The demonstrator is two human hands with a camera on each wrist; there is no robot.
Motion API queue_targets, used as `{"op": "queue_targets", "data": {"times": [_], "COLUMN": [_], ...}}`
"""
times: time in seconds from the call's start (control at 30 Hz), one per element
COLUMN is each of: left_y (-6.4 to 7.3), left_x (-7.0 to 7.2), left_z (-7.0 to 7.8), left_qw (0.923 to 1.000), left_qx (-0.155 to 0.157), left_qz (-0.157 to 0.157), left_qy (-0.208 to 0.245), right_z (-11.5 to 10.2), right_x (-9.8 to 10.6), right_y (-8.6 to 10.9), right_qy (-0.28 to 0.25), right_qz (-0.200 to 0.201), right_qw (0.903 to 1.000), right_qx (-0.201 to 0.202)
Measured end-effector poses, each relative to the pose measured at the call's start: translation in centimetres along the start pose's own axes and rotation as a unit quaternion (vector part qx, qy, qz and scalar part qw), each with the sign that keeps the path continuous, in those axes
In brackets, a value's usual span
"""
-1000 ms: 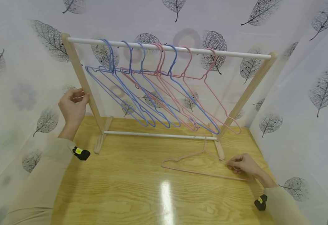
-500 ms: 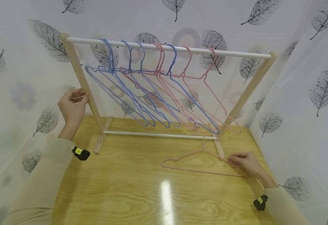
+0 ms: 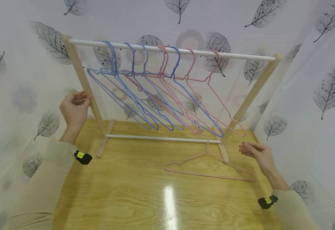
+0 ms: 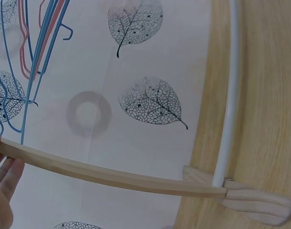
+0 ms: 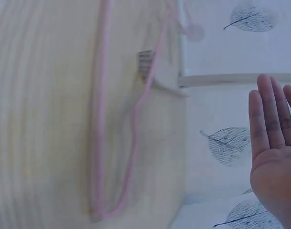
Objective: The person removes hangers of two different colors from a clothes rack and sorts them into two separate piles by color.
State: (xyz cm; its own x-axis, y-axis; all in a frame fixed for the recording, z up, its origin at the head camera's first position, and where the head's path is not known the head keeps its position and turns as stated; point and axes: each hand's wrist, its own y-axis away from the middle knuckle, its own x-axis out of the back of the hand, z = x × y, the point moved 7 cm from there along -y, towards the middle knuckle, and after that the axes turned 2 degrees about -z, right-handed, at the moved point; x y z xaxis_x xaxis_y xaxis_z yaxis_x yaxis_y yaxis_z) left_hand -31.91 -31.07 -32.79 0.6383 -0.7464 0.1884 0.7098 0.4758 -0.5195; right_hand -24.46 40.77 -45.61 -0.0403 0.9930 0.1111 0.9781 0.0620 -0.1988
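My left hand holds the left wooden post of a small clothes rack, thumb on one side and fingers on the other. In the left wrist view only part of that hand shows at the left edge. My right hand is in the air right of the rack, fingers extended and holding nothing; its palm faces the right wrist camera. Below and left of it, a pink clothes hanger lies on the table, its hook end by the rack's lower bar.
Several blue hangers and pink hangers hang from the rack's white top rail. The rack's wooden feet stand on the wood-grain table. Leaf-patterned sheeting encloses the table.
My right hand has let go of the pink hanger, and has lifted up and right from it. The hanger now lies flat on the table. My left hand stays on the post.
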Motion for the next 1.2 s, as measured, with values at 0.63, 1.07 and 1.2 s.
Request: {"op": "queue_targets", "data": {"times": [0.63,1.07,1.2], "left_y": [0.0,0.1,0.0], "left_x": [0.0,0.1,0.0], "left_z": [0.1,-0.1,0.0], "left_qw": [1.0000,1.0000,1.0000], "left_qx": [0.002,0.002,0.001], "left_qz": [0.001,0.004,0.002], "left_qy": [0.005,0.001,0.004], "right_z": [-10.3,-13.8,-14.1], "right_x": [-4.5,-7.5,-8.0], "right_y": [-3.7,-6.0,-6.3], "right_qy": [-0.142,-0.113,-0.115], "right_qz": [0.035,0.033,0.020], "right_qw": [0.9825,0.9866,0.9867], "right_qx": [0.116,0.113,0.114]}}
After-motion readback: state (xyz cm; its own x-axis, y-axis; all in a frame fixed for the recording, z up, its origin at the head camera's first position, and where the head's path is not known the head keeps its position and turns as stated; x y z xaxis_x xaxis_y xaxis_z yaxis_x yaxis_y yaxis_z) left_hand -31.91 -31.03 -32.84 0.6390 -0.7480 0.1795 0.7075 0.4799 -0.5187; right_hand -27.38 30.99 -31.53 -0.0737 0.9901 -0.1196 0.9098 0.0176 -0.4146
